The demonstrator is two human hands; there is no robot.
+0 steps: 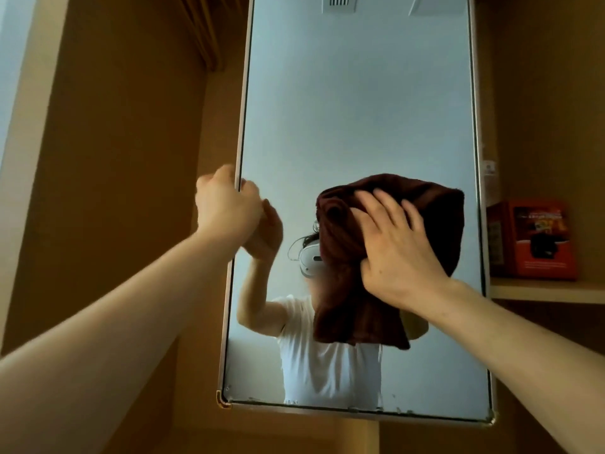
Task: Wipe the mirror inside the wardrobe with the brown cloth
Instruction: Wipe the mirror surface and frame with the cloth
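Note:
A tall framed mirror (360,109) stands out from the wooden wardrobe and fills the middle of the view. My left hand (226,204) grips its left frame edge at mid height, fingers curled round the rim. My right hand (396,247) presses the brown cloth (347,309) flat against the glass in the middle right, fingers spread and fairly straight. The cloth hangs down below my palm in a loose fold. The glass reflects a person in a white shirt wearing a headset.
Wooden wardrobe panels (124,158) surround the mirror. To the right, a shelf (546,290) carries an orange-red box (533,239) close behind the mirror's right frame. The mirror's lower corner (224,401) juts out at the bottom left.

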